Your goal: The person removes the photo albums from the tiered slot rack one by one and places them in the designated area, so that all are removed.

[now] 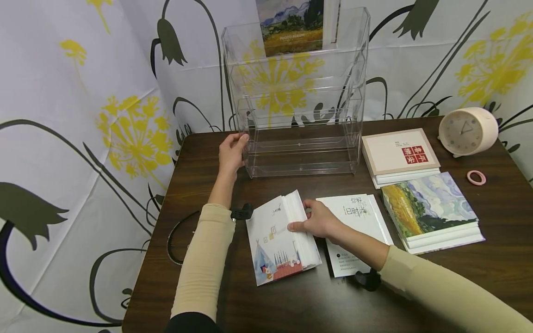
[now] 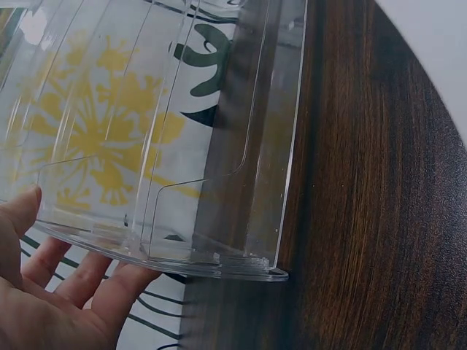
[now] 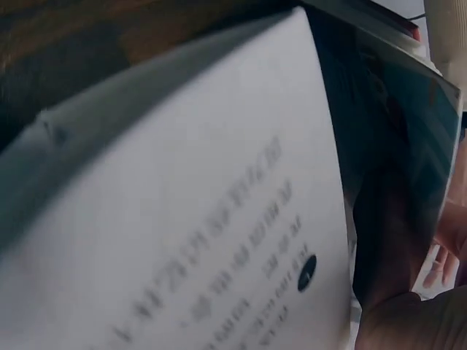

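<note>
At the left edge of a clear plastic display rack (image 1: pixel 300 170), my left hand (image 1: pixel 231 153) grips the side panel. In the left wrist view the thumb and fingers lie around the edge of the rack (image 2: pixel 211 270). A white photo album (image 1: pixel 266 240) with a tent drawing on its cover is held by my right hand (image 1: pixel 318 219), thumb on top at its right side. Under my right forearm lies another white album (image 1: pixel 345 263) with printed lettering. That lettered cover (image 3: pixel 219 175) fills much of the right wrist view, blurred.
A landscape-painting album (image 1: pixel 433 203) and a beige album (image 1: pixel 395 150) lie to the right. Beyond them are a round clock (image 1: pixel 466 132) and a pink ring (image 1: pixel 476 178). One painted album (image 1: pixel 291 27) stands in the rack's top tier. A dark cord (image 1: pixel 170 245) lies at the left.
</note>
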Available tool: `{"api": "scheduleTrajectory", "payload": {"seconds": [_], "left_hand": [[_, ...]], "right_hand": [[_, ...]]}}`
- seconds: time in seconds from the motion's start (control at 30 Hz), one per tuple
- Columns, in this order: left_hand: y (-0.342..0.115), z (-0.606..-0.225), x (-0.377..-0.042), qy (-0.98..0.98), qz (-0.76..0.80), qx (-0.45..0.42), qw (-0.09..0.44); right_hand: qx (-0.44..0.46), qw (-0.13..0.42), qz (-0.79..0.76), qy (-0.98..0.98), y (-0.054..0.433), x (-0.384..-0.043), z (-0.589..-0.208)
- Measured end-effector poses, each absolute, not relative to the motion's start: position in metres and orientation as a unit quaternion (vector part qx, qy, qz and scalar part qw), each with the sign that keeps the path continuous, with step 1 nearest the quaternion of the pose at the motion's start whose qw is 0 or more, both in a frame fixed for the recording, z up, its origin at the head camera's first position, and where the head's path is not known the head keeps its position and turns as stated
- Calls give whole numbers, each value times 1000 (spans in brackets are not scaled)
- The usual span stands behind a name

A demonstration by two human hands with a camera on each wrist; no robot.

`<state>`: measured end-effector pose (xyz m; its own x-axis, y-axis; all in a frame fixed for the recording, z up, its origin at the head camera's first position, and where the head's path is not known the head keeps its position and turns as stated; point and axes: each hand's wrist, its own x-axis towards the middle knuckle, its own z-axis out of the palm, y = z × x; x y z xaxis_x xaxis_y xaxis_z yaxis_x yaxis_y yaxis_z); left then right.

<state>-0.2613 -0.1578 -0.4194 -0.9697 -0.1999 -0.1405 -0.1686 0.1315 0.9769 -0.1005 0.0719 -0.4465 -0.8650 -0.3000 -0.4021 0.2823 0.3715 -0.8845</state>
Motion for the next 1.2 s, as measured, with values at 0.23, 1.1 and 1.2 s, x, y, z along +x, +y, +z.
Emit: {"api": "scheduleTrajectory", "payload": {"seconds": [0.23,1.1,1.2], "left_hand": [[-158,-419,-261,-752,-648,124,15],[-155,-420,-259,-754,-645,122,20],[-155,-420,-259,-754,-645,120,22]], "right_hand": [[-43,217,-442,869,69,-98,-441],[-143,176,-280,933,53,-74,-445],[-146,178,-271,934,52,-73,-445]]}}
